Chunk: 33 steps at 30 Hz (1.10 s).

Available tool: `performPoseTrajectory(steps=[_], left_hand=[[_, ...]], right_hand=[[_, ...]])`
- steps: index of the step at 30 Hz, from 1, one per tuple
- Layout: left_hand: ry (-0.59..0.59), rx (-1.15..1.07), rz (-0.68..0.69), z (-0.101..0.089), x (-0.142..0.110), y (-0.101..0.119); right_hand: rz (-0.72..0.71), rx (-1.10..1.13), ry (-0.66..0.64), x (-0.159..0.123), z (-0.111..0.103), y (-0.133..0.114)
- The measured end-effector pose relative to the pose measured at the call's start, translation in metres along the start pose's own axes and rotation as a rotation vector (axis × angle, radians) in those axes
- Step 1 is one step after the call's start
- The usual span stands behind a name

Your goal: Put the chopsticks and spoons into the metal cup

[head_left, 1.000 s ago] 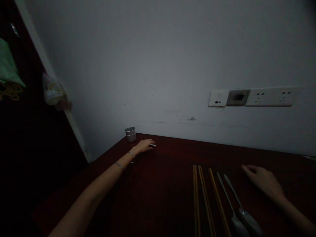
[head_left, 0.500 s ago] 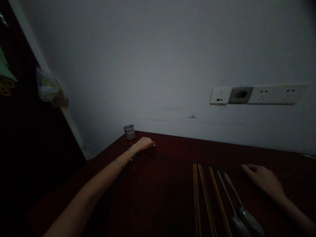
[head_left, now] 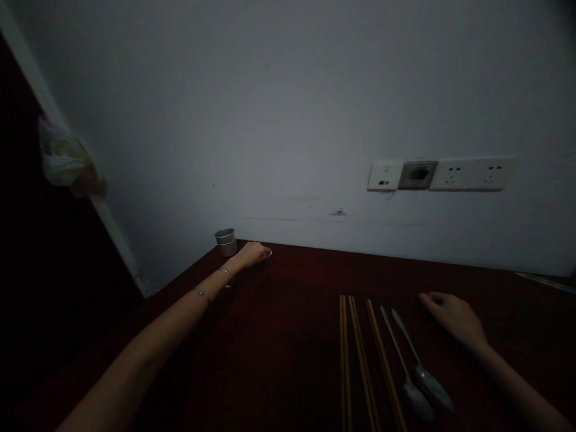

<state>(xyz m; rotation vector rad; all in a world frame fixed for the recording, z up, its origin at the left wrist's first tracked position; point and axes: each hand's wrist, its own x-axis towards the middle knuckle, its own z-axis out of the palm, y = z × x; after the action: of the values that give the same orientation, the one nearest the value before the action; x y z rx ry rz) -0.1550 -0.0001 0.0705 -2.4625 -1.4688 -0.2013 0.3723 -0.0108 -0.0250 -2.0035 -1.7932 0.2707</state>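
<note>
My left hand [head_left: 252, 254] reaches to the far left of the dark red table, its fingers pinched together. A small white thing shows at the fingertips, too small to name. Just left of this hand stands a grey metal cup [head_left: 225, 242], upright and apart from it. My right hand [head_left: 456, 319] rests on the table at the right, fingers loosely bent and partly apart, with nothing seen in it. Left of it lie two metal spoons [head_left: 432, 387], side by side with their bowls toward me. Beside them are several wooden chopsticks [head_left: 361, 360], laid lengthwise in groups.
Behind the dark red table [head_left: 288, 336] rises a grey wall with a row of sockets [head_left: 468, 174]. A plastic bag [head_left: 65, 157] hangs at the left by a dark door. A small pale bit [head_left: 228, 286] lies near my left wrist. At the far right is a flat item [head_left: 544, 281].
The view has shifted a little, so everything sits further left. My left hand has moved slightly farther back, still pinched. My right hand, the spoons and the chopsticks keep their places on the table.
</note>
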Motion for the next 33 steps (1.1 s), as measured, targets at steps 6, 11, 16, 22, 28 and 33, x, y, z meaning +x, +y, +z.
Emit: performPoseTrajectory(steps=[6, 11, 16, 22, 28, 33], left_hand=[[0.135, -0.071, -0.040, -0.037, 0.012, 0.013], [0.287, -0.355, -0.063, -0.071, 0.031, 0.054], [0.407, -0.728, -0.152, -0.100, 0.044, 0.113], [0.437, -1.067, -0.177, -0.122, 0.052, 0.180], [0.395, -1.246, -0.122, -0.120, 0.054, 0.225], [0.366, -1.319, -0.153, -0.104, 0.058, 0.239]], right_hand=[[-0.021, -0.030, 0.034, -0.004, -0.002, -0.005], [-0.011, -0.045, 0.022, -0.010, -0.008, -0.014], [-0.016, -0.030, 0.027, -0.012, -0.009, -0.017], [-0.041, -0.008, 0.051, -0.012, -0.008, -0.017], [-0.028, -0.005, 0.042, -0.012, -0.008, -0.017], [-0.033, -0.019, 0.026, -0.013, -0.010, -0.020]])
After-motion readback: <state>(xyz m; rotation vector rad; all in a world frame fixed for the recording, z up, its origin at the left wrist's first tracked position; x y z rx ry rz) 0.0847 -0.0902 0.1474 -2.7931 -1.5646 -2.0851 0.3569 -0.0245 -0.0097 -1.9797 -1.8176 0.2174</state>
